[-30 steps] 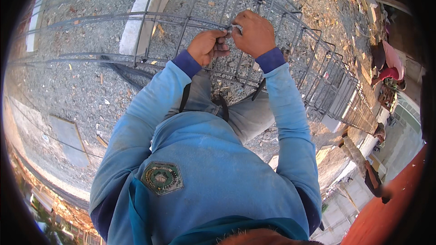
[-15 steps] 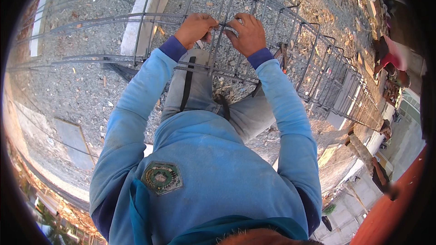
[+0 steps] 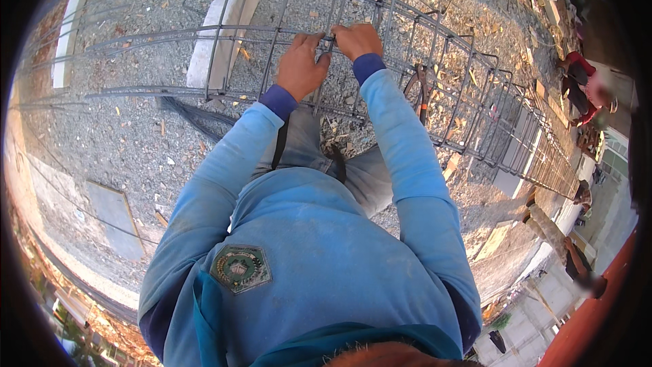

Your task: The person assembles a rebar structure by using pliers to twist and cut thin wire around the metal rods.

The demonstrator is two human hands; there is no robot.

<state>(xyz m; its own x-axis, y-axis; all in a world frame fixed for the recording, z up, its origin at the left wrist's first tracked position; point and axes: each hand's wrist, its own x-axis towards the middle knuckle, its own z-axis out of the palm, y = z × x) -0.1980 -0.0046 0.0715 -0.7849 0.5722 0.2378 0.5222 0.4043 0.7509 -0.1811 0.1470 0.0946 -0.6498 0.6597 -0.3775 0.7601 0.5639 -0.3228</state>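
Two hands grip one steel cage (image 3: 435,75) at twelve o'clock: left hand (image 3: 301,66) and right hand (image 3: 356,39), fingers curled closed around its top bar; one white block (image 3: 221,30) lies at eleven.

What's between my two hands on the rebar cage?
Head view: a short stretch of the top bar of the rebar cage spans between left hand and right hand; nothing else shows.

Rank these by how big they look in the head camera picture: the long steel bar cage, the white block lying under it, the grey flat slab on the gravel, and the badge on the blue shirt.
1. steel bar cage, by far the largest.
2. white block.
3. grey flat slab, close to the block in apparent size, so this order is unsure.
4. badge, smallest, though it sits nearest the camera.
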